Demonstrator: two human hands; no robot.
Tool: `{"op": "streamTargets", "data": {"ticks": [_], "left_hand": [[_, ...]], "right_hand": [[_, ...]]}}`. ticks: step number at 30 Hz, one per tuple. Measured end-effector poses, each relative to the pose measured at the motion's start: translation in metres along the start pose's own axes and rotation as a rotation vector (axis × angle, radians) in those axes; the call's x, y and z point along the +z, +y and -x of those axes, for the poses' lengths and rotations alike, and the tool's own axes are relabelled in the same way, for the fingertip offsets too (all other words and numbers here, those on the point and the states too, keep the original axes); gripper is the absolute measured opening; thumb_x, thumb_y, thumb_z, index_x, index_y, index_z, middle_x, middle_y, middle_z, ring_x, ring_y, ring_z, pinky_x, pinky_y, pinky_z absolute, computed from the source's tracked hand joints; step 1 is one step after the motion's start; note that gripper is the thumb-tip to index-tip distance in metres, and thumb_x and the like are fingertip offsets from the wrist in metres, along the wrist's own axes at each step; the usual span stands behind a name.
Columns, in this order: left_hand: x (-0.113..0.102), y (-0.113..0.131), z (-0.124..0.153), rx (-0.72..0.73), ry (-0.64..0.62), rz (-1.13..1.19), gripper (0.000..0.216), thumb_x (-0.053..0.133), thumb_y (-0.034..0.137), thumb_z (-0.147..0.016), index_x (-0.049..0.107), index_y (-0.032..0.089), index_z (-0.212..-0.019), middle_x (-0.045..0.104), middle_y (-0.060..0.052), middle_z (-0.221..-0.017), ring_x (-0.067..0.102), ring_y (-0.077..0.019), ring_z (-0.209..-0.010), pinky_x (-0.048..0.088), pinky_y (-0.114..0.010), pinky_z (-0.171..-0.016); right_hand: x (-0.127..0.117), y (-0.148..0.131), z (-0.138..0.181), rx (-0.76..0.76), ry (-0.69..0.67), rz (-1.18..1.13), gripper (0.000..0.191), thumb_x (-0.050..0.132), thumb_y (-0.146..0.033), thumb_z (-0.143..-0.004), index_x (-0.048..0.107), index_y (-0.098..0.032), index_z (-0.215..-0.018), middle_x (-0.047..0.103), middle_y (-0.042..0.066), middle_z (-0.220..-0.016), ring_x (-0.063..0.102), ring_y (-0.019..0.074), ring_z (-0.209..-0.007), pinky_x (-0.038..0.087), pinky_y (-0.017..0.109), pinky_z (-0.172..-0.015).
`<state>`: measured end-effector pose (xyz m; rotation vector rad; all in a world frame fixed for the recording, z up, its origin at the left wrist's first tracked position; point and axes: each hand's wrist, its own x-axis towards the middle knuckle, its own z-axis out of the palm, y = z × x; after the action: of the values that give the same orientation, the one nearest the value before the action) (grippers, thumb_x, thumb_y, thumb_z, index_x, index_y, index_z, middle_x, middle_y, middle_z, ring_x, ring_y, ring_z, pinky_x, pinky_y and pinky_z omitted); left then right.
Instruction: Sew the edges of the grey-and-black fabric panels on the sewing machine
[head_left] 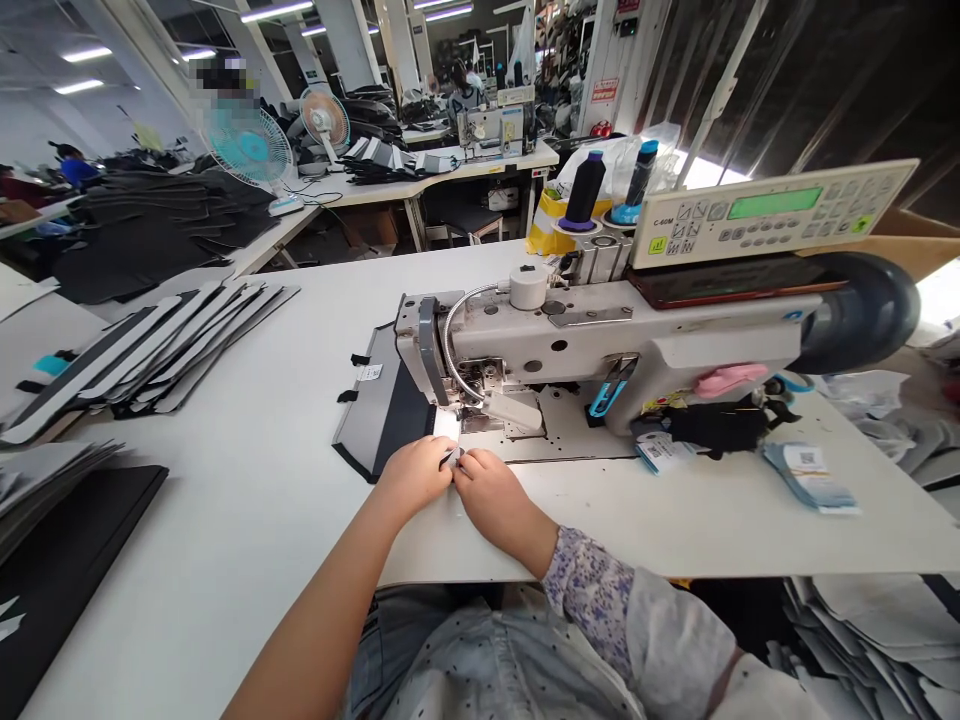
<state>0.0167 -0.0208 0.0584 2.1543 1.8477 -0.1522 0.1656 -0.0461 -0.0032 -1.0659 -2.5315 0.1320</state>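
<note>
One grey-and-black panel [379,395] lies on the white table [262,530] at the sewing machine's [555,345] left end, its right part going under the head. White label [370,373] and black tabs on its far-left edge. Left hand [415,480] and right hand [499,503] meet in front of the machine head, fingertips pinching a small grey piece [451,459]; can't tell if it joins the panel.

Right of the head, against the machine: blue-handled tool [609,397], pink item [731,378], black cloth [716,428]; label bundle [810,475] farther right. On top of the machine: dark flat object [739,280], display box [776,215]. Behind it: black thread cone [586,190]. Left of the machine, well apart: strip stack [195,345]; nearer the camera, black piece [82,570], cut off by the frame. Two fans beyond the machine, far left; something pixelated over one.

Needle hard to make out behind head parts; hands cover the panel's near-right corner; fingers hide most of the small piece.
</note>
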Motion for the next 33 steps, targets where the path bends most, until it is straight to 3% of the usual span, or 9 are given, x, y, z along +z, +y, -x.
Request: {"op": "streamTargets", "data": {"ticks": [7,14,19,25,33], "left_hand": [[0.031,0.005,0.007,-0.023,0.24,-0.063,0.032,0.039,0.018,-0.09,0.062,0.024,-0.112,0.063,-0.005,-0.099,0.061,-0.0185,-0.089,0.045,-0.028,-0.073],[0.029,0.0,-0.022,-0.007,0.297,-0.078,0.033,0.039,0.018,-0.092,0.063,0.023,-0.113,0.063,-0.006,-0.102,0.059,-0.0205,-0.092,0.046,-0.03,-0.08],[0.036,-0.012,-0.026,0.056,0.397,-0.08,0.039,0.04,0.013,-0.09,0.062,0.025,-0.12,0.063,-0.007,-0.113,0.055,-0.0224,-0.1,0.045,-0.033,-0.089],[0.039,-0.018,-0.023,0.117,0.419,-0.125,0.051,0.038,0.003,-0.085,0.059,0.025,-0.126,0.06,-0.007,-0.119,0.052,-0.0229,-0.103,0.043,-0.034,-0.092],[0.037,-0.018,-0.026,0.119,0.42,-0.121,0.05,0.04,0.006,-0.084,0.058,0.025,-0.127,0.059,-0.008,-0.122,0.051,-0.0247,-0.106,0.043,-0.038,-0.094]], "right_hand": [[0.01,0.017,-0.018,0.016,0.033,0.037,0.018,0.053,-0.006,-0.085,0.062,-0.011,-0.1,0.059,0.011,-0.093,0.051,0.0229,-0.088,0.044,0.038,-0.084],[0.011,0.032,-0.038,0.062,0.06,0.014,0.02,0.051,-0.012,-0.09,0.065,-0.011,-0.104,0.064,0.012,-0.102,0.055,0.0227,-0.091,0.045,0.038,-0.087],[0.013,0.029,-0.03,0.115,0.122,-0.05,0.025,0.051,-0.013,-0.091,0.062,-0.012,-0.113,0.064,0.014,-0.116,0.056,0.023,-0.101,0.045,0.037,-0.089],[0.006,0.022,-0.01,0.135,0.164,-0.148,0.023,0.047,-0.009,-0.091,0.067,-0.018,-0.098,0.067,0.008,-0.1,0.057,0.0191,-0.091,0.047,0.034,-0.086],[0.012,0.023,-0.01,0.155,0.138,-0.133,0.024,0.05,-0.009,-0.089,0.068,-0.02,-0.1,0.065,0.008,-0.101,0.056,0.0195,-0.092,0.046,0.035,-0.087]]}}
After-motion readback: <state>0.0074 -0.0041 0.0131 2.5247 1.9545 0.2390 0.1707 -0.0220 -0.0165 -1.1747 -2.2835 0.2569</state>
